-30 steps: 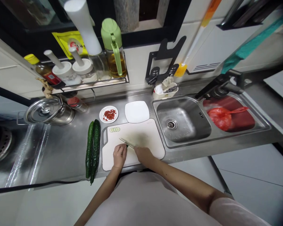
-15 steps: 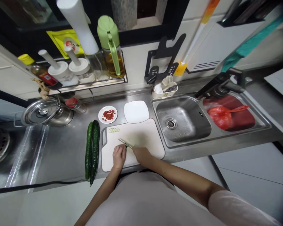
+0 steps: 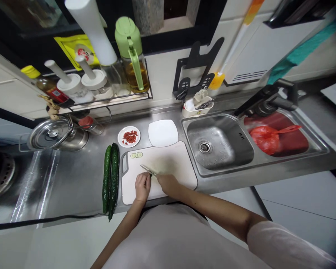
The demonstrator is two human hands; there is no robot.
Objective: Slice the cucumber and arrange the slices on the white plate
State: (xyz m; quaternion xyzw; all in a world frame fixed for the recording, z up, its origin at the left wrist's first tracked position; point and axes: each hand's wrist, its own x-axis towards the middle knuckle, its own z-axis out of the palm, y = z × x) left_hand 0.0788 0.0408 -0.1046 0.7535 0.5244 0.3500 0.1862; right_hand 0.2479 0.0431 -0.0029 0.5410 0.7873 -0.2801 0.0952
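Note:
On the white cutting board (image 3: 182, 164), my right hand (image 3: 168, 184) is closed round the handle of a knife (image 3: 146, 169), whose blade points to the upper left. My left hand (image 3: 142, 185) rests closed beside the blade, its fingers over a small piece of cucumber (image 3: 151, 175), mostly hidden, with a bit of dark green showing. A few overlapping cucumber slices (image 3: 136, 155) lie near the board's upper left corner. Two whole cucumbers (image 3: 110, 183) lie side by side left of the board.
Behind the board are a plate of red berries (image 3: 129, 145) and a bare white plate (image 3: 162, 133). The sink (image 3: 221, 142) is at the right, with a red plastic bag (image 3: 266, 139) in its second basin. A lidded pot (image 3: 77, 139) stands left, below a rack of seasoning jars.
The view has shifted very slightly. Both hands and the knife keep nearly the same place on the board, and the slices lie as before.

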